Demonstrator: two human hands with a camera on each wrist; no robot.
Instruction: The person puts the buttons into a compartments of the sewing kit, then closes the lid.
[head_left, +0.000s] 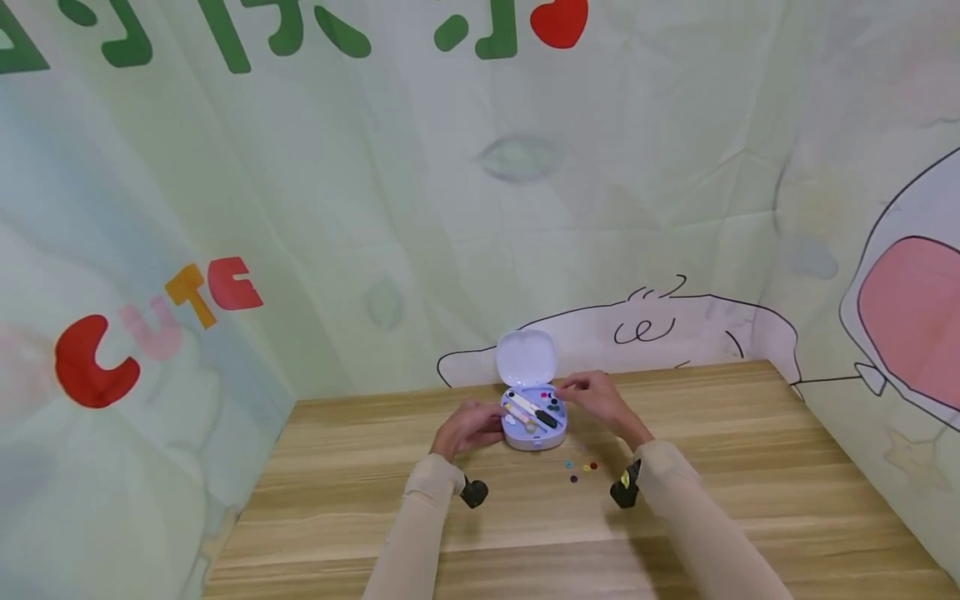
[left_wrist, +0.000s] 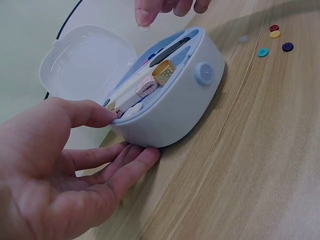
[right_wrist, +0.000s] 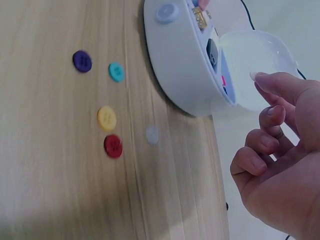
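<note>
A white and light-blue sewing box (head_left: 531, 442) stands on the table with its lid (head_left: 527, 358) raised at the back. My left hand (head_left: 472, 427) grips its left side, the thumb (left_wrist: 102, 116) on the rim and the other fingers low against the wall. Inside lie a gold thimble (left_wrist: 163, 73), a rolled tape measure (left_wrist: 146, 86), a dark-handled tool (head_left: 547, 417) and several small buttons (head_left: 553, 407). Over the box's right back corner, my right hand (head_left: 596, 396) pinches a small whitish button (right_wrist: 253, 75) between thumb and forefinger; its other fingers are loosely curled.
On the wooden table (head_left: 360, 500), right in front of the box, lie loose buttons: red (right_wrist: 113, 146), yellow (right_wrist: 107, 118), turquoise (right_wrist: 116, 72), dark purple (right_wrist: 82, 61) and a translucent one (right_wrist: 152, 134). A printed cloth backdrop (head_left: 420, 208) hangs close behind the table's back edge.
</note>
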